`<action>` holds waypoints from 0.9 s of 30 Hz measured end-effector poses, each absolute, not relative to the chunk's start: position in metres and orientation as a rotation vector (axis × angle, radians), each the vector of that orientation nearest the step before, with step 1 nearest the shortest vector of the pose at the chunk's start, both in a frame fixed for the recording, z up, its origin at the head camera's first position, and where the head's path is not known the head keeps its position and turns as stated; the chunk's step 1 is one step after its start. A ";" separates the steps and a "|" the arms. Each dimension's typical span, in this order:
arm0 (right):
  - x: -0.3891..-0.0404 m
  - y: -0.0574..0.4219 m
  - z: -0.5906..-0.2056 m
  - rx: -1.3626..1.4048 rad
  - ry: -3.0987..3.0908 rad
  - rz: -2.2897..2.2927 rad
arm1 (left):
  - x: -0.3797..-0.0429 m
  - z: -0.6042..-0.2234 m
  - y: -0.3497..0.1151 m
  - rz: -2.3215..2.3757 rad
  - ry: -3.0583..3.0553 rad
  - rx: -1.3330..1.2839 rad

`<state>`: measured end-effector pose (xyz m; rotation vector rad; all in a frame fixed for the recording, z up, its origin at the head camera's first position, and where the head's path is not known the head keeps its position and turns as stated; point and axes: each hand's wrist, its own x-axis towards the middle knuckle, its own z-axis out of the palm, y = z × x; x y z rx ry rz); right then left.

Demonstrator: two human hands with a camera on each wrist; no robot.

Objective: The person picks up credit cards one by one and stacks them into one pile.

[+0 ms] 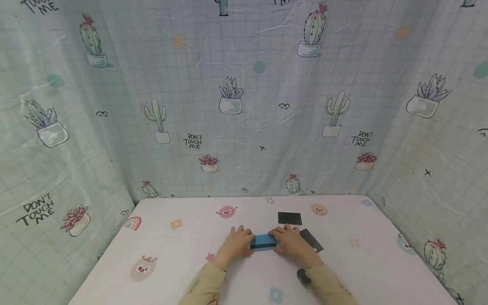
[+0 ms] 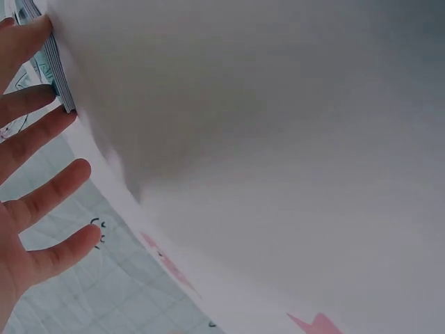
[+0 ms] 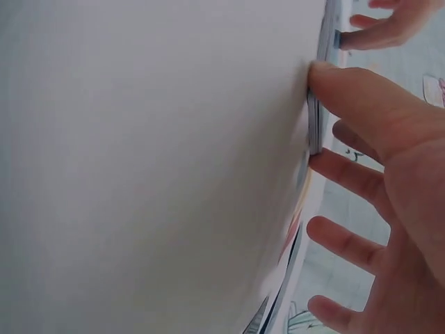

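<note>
A small stack of blue cards (image 1: 263, 242) with a dark stripe across the top one lies flat on the table between my two hands. My left hand (image 1: 237, 243) pinches its left end, thumb at the near edge and fingertips at the far edge. The layered edge of the stack (image 2: 59, 69) shows in the left wrist view, with the other fingers spread apart. At the opposite end my right hand (image 1: 290, 240) grips the stack the same way; in the right wrist view its thumb (image 3: 348, 90) presses the layered edge and its lower fingers stay off it.
A black card (image 1: 289, 218) lies behind my right hand. Another dark card (image 1: 311, 240) lies aslant, partly covered by that hand. A small black object (image 1: 303, 276) sits beside the right sleeve. The white table (image 1: 171, 258) has printed figures, and patterned curtains (image 1: 248, 127) surround it.
</note>
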<state>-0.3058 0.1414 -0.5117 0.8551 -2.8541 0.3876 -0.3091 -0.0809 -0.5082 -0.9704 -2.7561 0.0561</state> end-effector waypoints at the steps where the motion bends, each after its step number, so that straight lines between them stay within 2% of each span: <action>1: -0.306 0.142 -0.511 0.880 -2.842 0.358 | -0.310 -0.508 -0.082 0.059 -2.755 -0.976; 10: -0.303 0.142 -0.503 1.011 -2.784 0.176 | -0.313 -0.510 -0.084 0.097 -2.720 -1.025; 27: -0.307 0.144 -0.511 0.998 -2.789 0.184 | -0.311 -0.510 -0.085 0.041 -2.735 -1.029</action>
